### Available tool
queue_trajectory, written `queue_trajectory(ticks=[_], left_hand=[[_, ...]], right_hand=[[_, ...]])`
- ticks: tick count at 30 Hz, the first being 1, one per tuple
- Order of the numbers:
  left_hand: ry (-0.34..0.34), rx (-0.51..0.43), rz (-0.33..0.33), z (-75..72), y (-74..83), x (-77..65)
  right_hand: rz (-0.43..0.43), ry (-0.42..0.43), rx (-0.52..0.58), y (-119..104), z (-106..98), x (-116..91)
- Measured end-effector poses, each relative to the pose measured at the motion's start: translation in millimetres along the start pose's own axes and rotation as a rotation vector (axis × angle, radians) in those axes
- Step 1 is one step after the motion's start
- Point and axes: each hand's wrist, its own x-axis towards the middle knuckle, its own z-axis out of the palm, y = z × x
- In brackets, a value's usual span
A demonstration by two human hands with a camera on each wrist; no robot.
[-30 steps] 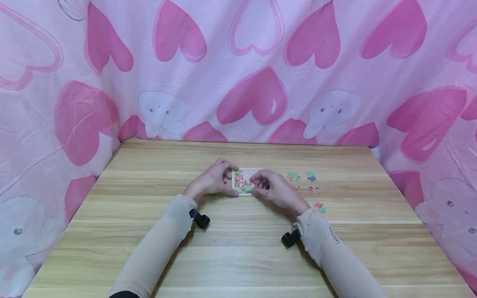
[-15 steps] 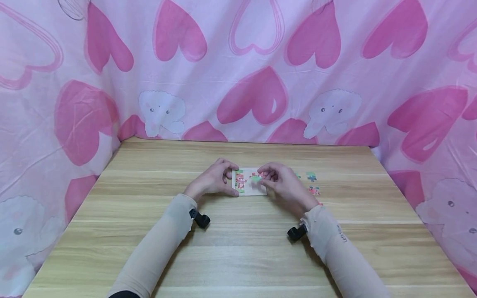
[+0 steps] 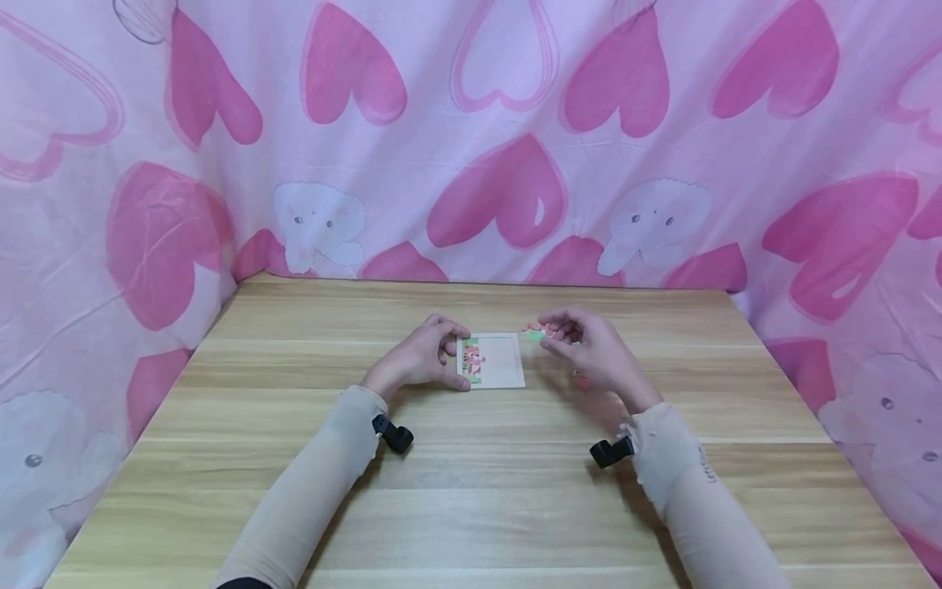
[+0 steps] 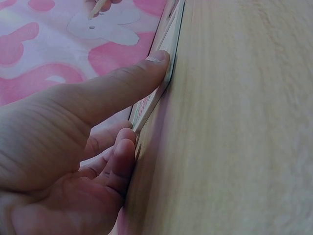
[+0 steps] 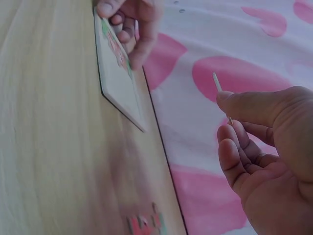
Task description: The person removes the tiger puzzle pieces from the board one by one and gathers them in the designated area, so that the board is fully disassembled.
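A thin white puzzle tray (image 3: 503,364) lies on the table, with a printed strip of jigsaw pieces (image 3: 473,360) along its left side; the rest of its bed is bare. My left hand (image 3: 421,353) grips the tray's left end, thumb at the near corner and a finger at the far one. To the right of the tray, my right hand (image 3: 599,352) pinches a green and red jigsaw piece (image 3: 535,334) between thumb and fingers. In the right wrist view that piece (image 5: 217,82) appears edge-on, raised off the table.
Under my right hand a red jigsaw piece (image 3: 581,379) shows partly on the wooden table (image 3: 471,483); others there may be hidden by the hand. A pink heart-patterned curtain (image 3: 500,196) stands along the table's back and sides.
My right hand has lifted the green and red jigsaw piece from over the tray and carried it right, past the tray's right edge. The left hand and tray stay put.
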Motion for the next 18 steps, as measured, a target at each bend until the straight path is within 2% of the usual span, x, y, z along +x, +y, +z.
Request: queue_trajectory(ticks=[10,18], left_hand=[[0.005,0.012,0.004,0.4,0.9,-1.3],[0.001,0.001,0.000,-0.2,1.0,-1.8]], right_hand=[[-0.043,0.063,-0.033,6.3,-30.1,-10.3],[-0.028,0.082,-0.055,12.8,-47.2,-26.2]])
